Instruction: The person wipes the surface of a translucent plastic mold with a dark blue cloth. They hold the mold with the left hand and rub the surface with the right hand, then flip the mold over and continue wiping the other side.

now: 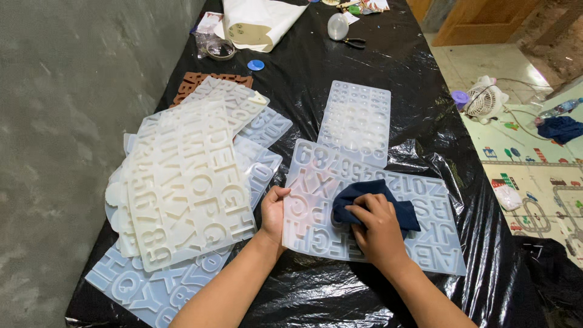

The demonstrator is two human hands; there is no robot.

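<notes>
A translucent silicone mould sheet [437, 225] with letter and number cavities lies flat on the black plastic-covered table [419, 91]. My left hand [274, 209] grips its left edge, thumb on top. My right hand [378, 226] presses a dark blue cloth [364, 197] onto the middle of the sheet. The cloth is bunched under my fingers and partly hidden by them.
A heap of similar white and clear letter moulds [182, 182] lies to the left. A mould with round cavities [357, 118] lies behind. A brown mould [194, 79], a blue lid [255, 65], pliers [353, 42] and white paper [258, 21] sit further back. A small fan [486, 100] stands on the floor at right.
</notes>
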